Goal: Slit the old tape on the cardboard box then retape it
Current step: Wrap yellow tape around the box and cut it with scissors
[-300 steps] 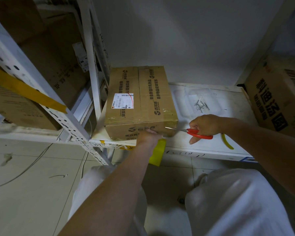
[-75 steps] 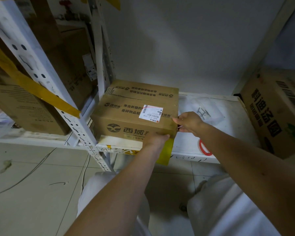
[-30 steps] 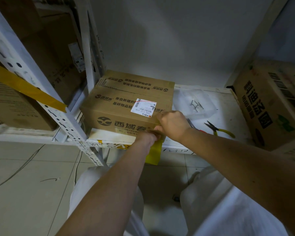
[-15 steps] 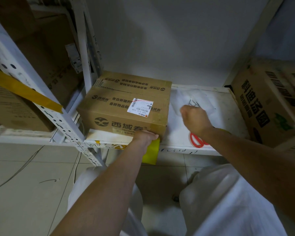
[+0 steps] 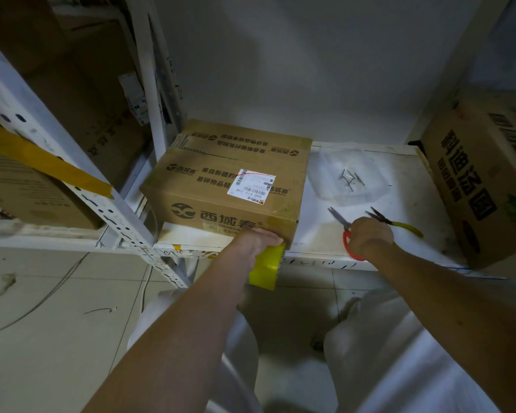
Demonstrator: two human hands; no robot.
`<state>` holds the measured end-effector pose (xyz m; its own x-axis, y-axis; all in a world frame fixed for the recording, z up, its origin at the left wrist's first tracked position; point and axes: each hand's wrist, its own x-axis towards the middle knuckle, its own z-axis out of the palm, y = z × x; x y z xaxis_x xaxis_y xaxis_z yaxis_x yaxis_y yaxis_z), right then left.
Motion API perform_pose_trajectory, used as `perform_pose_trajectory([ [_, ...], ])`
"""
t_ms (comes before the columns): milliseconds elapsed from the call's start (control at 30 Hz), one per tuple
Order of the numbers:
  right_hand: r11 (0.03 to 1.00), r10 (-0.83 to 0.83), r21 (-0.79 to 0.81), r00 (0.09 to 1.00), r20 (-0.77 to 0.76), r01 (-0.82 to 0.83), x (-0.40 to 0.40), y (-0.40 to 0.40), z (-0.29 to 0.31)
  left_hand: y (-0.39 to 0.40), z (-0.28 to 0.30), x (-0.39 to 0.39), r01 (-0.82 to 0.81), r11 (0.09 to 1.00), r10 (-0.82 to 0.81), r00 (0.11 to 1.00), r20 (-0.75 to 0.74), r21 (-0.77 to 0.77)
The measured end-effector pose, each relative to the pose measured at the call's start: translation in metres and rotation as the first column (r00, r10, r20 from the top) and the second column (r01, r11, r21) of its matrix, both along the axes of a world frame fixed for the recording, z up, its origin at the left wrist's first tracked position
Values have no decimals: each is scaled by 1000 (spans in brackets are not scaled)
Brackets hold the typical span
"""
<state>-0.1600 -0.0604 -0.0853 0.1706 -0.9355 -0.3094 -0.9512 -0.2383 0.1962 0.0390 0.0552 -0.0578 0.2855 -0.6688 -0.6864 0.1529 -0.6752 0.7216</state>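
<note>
The left hand (image 5: 258,242) grips a yellow tape roll (image 5: 267,268) at the front edge of the shelf (image 5: 316,234), fingers curled over its top and pressed against the lower front face of the cardboard box (image 5: 230,189); this looks like a way to keep the fresh strip taut against the box while the end is cut. The right hand (image 5: 370,236) is closed around the red handles of the scissors (image 5: 344,231), blades pointing toward the back of the shelf, probably just picked up to trim the tape.

The box sits at the shelf's left end against the upright, its flaps shut, with a white shipping label (image 5: 252,183) on top. Beside it, toward the back, a clear plastic tray (image 5: 325,180) holds a few small nails (image 5: 350,177). Yellow-handled pliers (image 5: 399,223) lie just beyond the right hand. A larger printed carton (image 5: 483,180) stands at the shelf's right end.
</note>
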Motion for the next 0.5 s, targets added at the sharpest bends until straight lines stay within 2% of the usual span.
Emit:
perform_pose_trajectory([
  [100,992,-94,102,985,146,79,-9,-10,2,0,2,2,24,1000,-24,1000,0,19],
  [233,935,-15,350,980,197,-56,-25,-31,24,0,2,5,43,999,-43,999,-10,31],
  [367,735,-22,633,923,383,-245,-44,-30,42,2,3,6,54,998,-53,998,-15,23],
  [433,572,-231,773,849,474,-276,-49,-23,40,2,3,6,56,998,-56,998,-16,19],
  [500,408,-443,856,751,489,-317,-45,-17,29,2,5,5,60,998,-59,998,-16,19],
])
